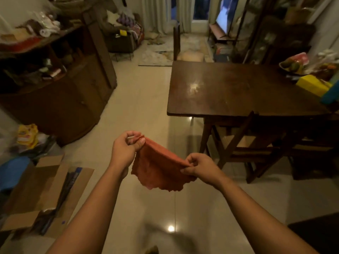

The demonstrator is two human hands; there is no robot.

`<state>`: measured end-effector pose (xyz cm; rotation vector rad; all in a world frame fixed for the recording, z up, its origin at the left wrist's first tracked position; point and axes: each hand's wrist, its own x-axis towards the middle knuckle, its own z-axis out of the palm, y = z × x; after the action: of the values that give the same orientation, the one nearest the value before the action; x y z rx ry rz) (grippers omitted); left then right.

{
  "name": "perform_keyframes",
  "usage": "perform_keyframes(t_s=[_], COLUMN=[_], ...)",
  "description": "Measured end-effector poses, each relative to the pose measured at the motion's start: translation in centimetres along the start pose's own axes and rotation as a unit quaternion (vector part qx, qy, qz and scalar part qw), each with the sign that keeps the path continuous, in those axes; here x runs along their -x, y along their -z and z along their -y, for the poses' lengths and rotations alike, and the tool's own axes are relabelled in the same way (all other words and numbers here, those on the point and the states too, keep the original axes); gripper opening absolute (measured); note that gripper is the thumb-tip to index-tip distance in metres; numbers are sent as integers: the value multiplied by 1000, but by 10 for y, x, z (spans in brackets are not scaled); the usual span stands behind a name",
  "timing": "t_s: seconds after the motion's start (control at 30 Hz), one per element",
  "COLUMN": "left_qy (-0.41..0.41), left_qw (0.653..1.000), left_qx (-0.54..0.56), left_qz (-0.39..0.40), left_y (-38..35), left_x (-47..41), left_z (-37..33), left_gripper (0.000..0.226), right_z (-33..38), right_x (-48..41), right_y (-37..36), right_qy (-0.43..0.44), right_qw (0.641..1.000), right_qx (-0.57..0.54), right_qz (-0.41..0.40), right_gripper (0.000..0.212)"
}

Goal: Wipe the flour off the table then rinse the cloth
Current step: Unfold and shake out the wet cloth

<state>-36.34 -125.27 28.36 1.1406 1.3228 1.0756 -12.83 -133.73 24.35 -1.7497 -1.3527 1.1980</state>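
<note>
An orange-red cloth [159, 169] hangs spread between my two hands above the tiled floor. My left hand [125, 148] pinches its upper left corner, and my right hand [199, 165] pinches the opposite corner, lower and to the right. The dark wooden table [229, 92] stands ahead and to the right, a good step beyond my hands. A pale whitish patch [194, 87] shows on the tabletop near its left side; I cannot tell whether it is flour or a light reflection.
A wooden chair [244, 142] is tucked at the table's near edge. A yellow box [311, 85] and a fruit bowl [293, 65] sit at the table's right. A brown cabinet [60, 99] stands left, with flattened cardboard [45, 189] on the floor.
</note>
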Motion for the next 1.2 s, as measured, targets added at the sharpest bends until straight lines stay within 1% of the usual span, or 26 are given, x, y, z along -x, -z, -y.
perform_keyframes(t_s=[0.17, 0.27, 0.37, 0.47, 0.57, 0.67, 0.83, 0.97, 1.07, 1.13, 1.17, 1.2], left_qy=[20, 13, 8, 21, 27, 20, 40, 37, 16, -2, -10, -21], left_qw=[999, 998, 996, 995, 989, 979, 957, 928, 890, 856, 836, 816], left_qx=[2, -23, -50, -65, -113, -162, -210, -238, -264, -279, -284, -292], left_qz=[40, 65, 74, 70, 94, 123, 194, 284, 370, 436, 469, 498], left_y=[-13, -23, -38, -64, -92, -118, -172, -229, -280, -309, -321, -332], left_x=[-126, -195, -270, -344, -407, -468, -544, -602, -647, -673, -683, -690], left_z=[-36, -49, -52, -53, -54, -51, -28, -7, 14, 33, 41, 48], left_gripper=[26, 29, 30, 28, 28, 31, 31, 31, 29, 29, 27, 24], right_z=[34, 44, 46, 44, 39, 32, 12, -3, -12, -16, -18, -20], right_x=[-93, -148, -212, -284, -342, -390, -448, -478, -500, -513, -519, -524], right_y=[-8, -10, -5, 5, 12, 21, 40, 52, 64, 73, 75, 75], right_qy=[-30, -30, -28, -42, -76, -105, -149, -201, -256, -303, -336, -372], right_qw=[998, 995, 993, 984, 968, 966, 968, 953, 928, 902, 882, 855], right_qx=[-43, -85, -113, -157, -202, -202, -135, -143, -125, -111, -110, -116], right_qz=[-31, -31, -37, -80, -126, -124, -150, -177, -239, -287, -311, -342], right_gripper=[17, 15, 13, 18, 20, 21, 22, 14, 11, 11, 10, 9])
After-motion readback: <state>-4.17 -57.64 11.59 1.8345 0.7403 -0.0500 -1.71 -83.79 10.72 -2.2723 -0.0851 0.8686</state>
